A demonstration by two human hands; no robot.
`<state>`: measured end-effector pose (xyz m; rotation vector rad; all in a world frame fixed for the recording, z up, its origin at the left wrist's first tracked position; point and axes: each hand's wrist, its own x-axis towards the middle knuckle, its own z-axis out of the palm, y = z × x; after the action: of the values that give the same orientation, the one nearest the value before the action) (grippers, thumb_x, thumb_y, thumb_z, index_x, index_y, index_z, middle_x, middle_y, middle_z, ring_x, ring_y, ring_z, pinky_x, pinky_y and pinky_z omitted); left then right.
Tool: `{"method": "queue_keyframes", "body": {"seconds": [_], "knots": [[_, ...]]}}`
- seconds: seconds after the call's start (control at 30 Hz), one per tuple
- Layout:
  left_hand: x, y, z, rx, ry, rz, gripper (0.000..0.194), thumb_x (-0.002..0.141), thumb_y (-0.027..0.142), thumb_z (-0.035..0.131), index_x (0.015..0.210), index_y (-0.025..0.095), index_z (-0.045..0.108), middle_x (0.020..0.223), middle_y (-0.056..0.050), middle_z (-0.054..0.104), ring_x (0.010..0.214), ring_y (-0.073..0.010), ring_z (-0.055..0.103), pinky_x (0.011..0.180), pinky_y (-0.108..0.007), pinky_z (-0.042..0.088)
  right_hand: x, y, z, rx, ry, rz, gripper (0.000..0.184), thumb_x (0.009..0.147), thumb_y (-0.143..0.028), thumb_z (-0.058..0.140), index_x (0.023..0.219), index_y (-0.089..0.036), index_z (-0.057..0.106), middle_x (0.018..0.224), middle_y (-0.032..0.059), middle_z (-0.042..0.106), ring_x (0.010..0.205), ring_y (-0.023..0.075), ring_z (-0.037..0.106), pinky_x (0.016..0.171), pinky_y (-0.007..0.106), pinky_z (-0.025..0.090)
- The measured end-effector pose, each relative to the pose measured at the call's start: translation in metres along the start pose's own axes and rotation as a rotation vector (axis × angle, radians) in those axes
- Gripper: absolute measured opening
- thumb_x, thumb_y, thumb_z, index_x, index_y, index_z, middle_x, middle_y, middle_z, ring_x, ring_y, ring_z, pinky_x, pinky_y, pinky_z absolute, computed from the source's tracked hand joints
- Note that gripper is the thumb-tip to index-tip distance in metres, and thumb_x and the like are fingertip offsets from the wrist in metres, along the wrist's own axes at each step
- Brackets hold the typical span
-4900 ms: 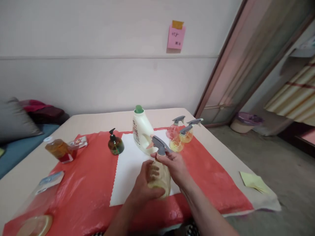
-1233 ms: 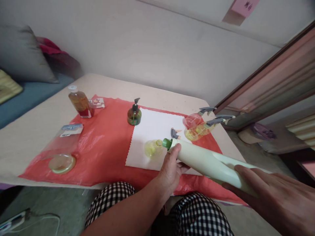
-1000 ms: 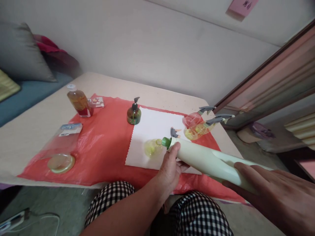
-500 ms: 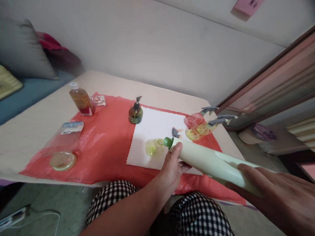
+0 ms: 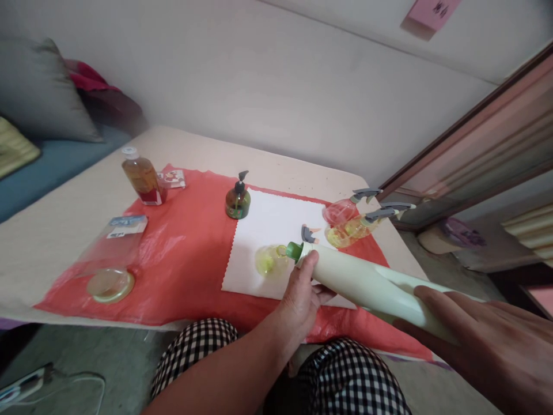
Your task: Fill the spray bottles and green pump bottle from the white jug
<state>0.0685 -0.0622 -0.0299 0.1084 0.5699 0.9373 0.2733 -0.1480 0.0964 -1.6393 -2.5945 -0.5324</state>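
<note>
A large cream detergent bottle (image 5: 363, 282) with a green cap lies tilted almost flat, its spout at the mouth of a small clear yellow bottle (image 5: 270, 260) on the white cloth (image 5: 268, 225). My left hand (image 5: 302, 297) wraps round the neck of the big bottle just behind the cap. My right hand (image 5: 479, 340) grips its handle end at the lower right. A grey spray trigger head (image 5: 307, 234) lies on the cloth just behind the spout.
On the red plastic sheet (image 5: 181, 253) stand a dark green pump bottle (image 5: 237, 199), an amber bottle (image 5: 142, 178) and two spray bottles (image 5: 352, 222). A clear bag with a round lid (image 5: 110, 282) lies at the left. Cushions (image 5: 38, 98) sit beyond the table.
Since 4.9 s ago the trigger head came off the small bottle, and both hands took up the big cream bottle and tipped it. In the last second it barely moved.
</note>
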Motion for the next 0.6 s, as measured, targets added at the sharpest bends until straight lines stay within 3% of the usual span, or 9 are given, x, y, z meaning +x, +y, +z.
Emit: {"method": "queue_keyframes", "body": {"seconds": [0.1, 0.3, 0.6], "knots": [[-0.0001, 0.0004, 0.0001, -0.009, 0.003, -0.007, 0.068, 0.077, 0.060, 0.072, 0.131, 0.021, 0.055, 0.136, -0.018, 0.060, 0.122, -0.0396, 0.060, 0.098, -0.056, 0.051, -0.0005, 0.0009, -0.0004, -0.093, -0.074, -0.086, 0.032, 0.094, -0.036, 0.042, 0.116, -0.026, 0.064, 0.105, 0.0104, 0.076, 0.078, 0.0267, 0.073, 0.060, 0.035, 0.057], [-0.0013, 0.0010, 0.0009, 0.006, 0.000, -0.004, 0.067, 0.079, 0.060, 0.070, 0.129, 0.019, 0.054, 0.135, -0.019, 0.059, 0.123, -0.0396, 0.060, 0.098, -0.055, 0.052, 0.0010, 0.0003, -0.0051, -0.105, -0.116, -0.090, 0.031, 0.094, -0.033, 0.044, 0.119, -0.026, 0.062, 0.104, 0.0089, 0.075, 0.081, 0.0261, 0.072, 0.063, 0.035, 0.057], [-0.0013, 0.0002, 0.0006, 0.002, 0.005, -0.009, 0.068, 0.076, 0.063, 0.071, 0.128, 0.021, 0.056, 0.139, -0.018, 0.058, 0.126, -0.0407, 0.056, 0.099, -0.054, 0.051, -0.0005, 0.0027, -0.0039, -0.123, -0.106, -0.108, 0.033, 0.094, -0.034, 0.042, 0.118, -0.026, 0.063, 0.108, 0.0112, 0.075, 0.084, 0.0286, 0.073, 0.065, 0.038, 0.058]]}}
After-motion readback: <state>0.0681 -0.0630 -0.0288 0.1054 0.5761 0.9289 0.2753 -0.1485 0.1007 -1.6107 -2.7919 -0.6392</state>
